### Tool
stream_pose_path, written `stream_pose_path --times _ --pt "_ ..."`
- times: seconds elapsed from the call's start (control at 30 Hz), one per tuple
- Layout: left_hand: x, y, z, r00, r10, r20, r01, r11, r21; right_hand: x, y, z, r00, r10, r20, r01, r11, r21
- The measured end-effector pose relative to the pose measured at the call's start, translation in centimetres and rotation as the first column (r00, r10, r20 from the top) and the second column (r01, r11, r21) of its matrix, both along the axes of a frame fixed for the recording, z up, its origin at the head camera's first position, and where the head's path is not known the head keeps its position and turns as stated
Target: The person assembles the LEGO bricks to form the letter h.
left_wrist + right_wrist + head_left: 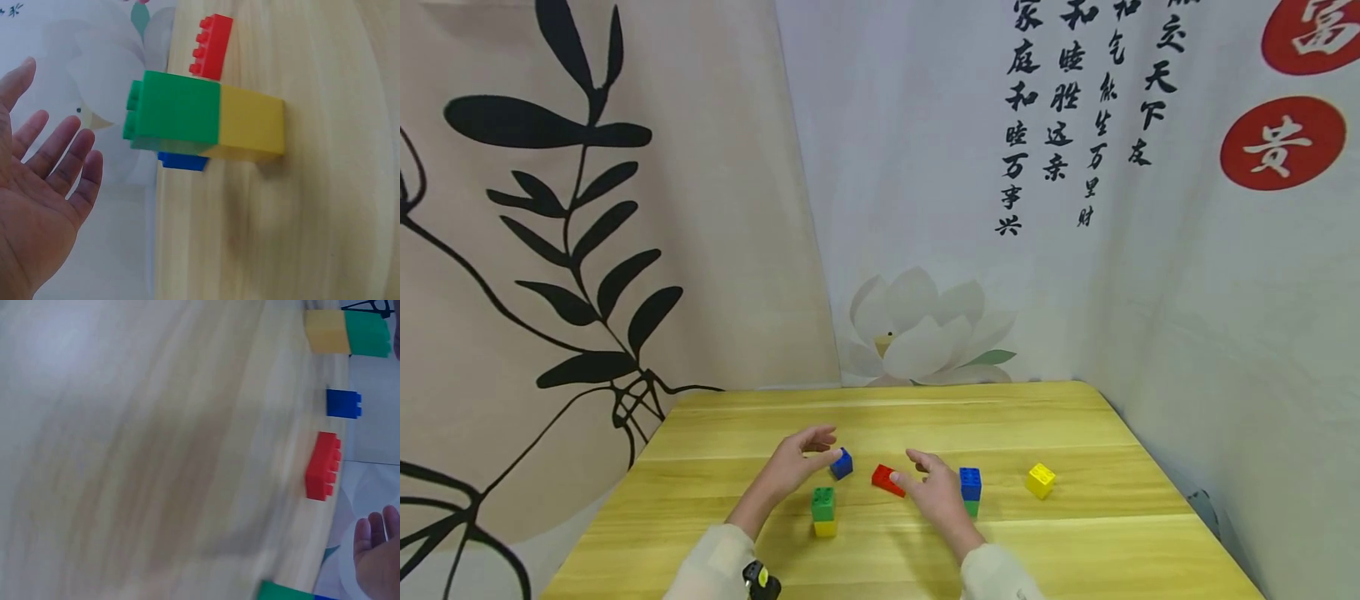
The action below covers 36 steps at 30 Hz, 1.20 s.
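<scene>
My left hand is above the table with its fingers loosely spread, holding nothing. Nearest its fingertips in the head view is a small blue brick. Below it stands a stack with a green brick on top of a yellow brick. My right hand also holds nothing; its thumb overlaps the end of a long red brick in the head view, while the right wrist view shows a gap between them. Beside the right hand stands a second stack, a blue brick on a green brick, partly hidden by the hand.
A single yellow brick sits right of the stacks on the wooden table. Behind the table's far edge hangs a printed curtain. A dark band-like device is at the left wrist.
</scene>
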<state>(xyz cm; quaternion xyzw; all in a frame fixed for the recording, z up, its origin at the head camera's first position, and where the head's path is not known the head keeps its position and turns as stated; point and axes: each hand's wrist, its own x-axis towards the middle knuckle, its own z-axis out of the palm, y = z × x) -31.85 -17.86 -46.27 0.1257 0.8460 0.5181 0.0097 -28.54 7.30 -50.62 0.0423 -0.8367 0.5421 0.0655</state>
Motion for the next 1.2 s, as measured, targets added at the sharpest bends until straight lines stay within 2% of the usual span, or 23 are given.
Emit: stream_pose_path --times 0.27,0.43,0.6,0.8,1.0,1.2 --pt "1.3 -1.5 -1.1 0.999 0.013 0.032 -0.014 1.000 0.016 0.2 -1.0 -1.9 0.998 -0.060 0.027 0.060 0.998 -0.002" --pt "2.0 -2.7 -1.9 0.998 -0.009 0.070 0.006 0.999 0.034 0.1 -1.5 -2.8 0.993 -0.106 0.049 0.107 0.994 -0.015" --pt "2.4 -3.6 -3.2 0.994 -0.037 0.104 0.031 0.998 0.060 0.0 -1.8 -3.3 0.990 -0.120 0.072 0.122 0.992 -0.030" --pt "2.9 -3.8 -4.3 0.989 -0.083 0.125 0.071 0.993 0.098 -0.2 -2.0 -3.6 0.987 -0.145 0.073 0.147 0.989 -0.024" --pt "3.4 -3.8 -5.1 0.988 -0.076 0.137 0.062 0.993 0.102 -0.9 -2.1 -4.0 0.982 -0.159 0.100 0.165 0.985 -0.046" --pt "3.6 -3.9 -5.4 0.984 -0.093 0.151 0.077 0.991 0.114 -1.5 -2.2 -4.6 0.983 -0.136 0.120 0.145 0.987 -0.068"
